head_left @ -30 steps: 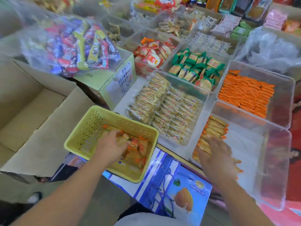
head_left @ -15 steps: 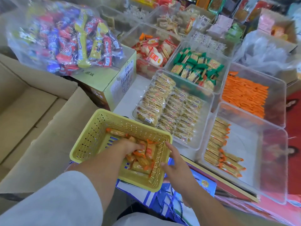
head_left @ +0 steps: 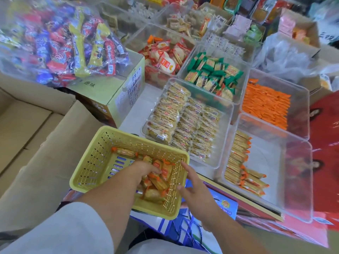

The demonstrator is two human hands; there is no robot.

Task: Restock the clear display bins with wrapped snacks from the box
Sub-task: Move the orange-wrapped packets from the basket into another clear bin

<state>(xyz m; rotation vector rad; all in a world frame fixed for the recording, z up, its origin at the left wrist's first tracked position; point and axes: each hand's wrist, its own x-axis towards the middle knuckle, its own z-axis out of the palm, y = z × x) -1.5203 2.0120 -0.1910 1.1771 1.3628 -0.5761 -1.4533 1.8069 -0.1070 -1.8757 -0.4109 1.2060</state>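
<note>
A yellow slotted basket (head_left: 102, 154) sits at lower centre and holds several orange-ended wrapped snacks (head_left: 157, 182). My left hand (head_left: 145, 169) is down inside the basket, its fingers closed around some of these snacks. My right hand (head_left: 192, 186) rests against the basket's right wall, fingers spread and empty. The clear bin (head_left: 293, 171) to the right holds a row of the same snacks (head_left: 238, 158) along its left side, with bare floor beside them. A large open cardboard box (head_left: 36, 143) lies to the left.
Other clear bins behind hold pale wrapped biscuits (head_left: 185, 123), green packets (head_left: 212, 74), orange packets (head_left: 266, 105) and red-white crackers (head_left: 163, 55). A bag of mixed candy (head_left: 60, 43) sits on a green carton (head_left: 117, 88). A blue printed box (head_left: 225, 208) lies under the basket.
My right hand left the clear bin and came back to the basket's right side. My left hand stayed in the basket, digging into the snacks. The camera moved closer.
</note>
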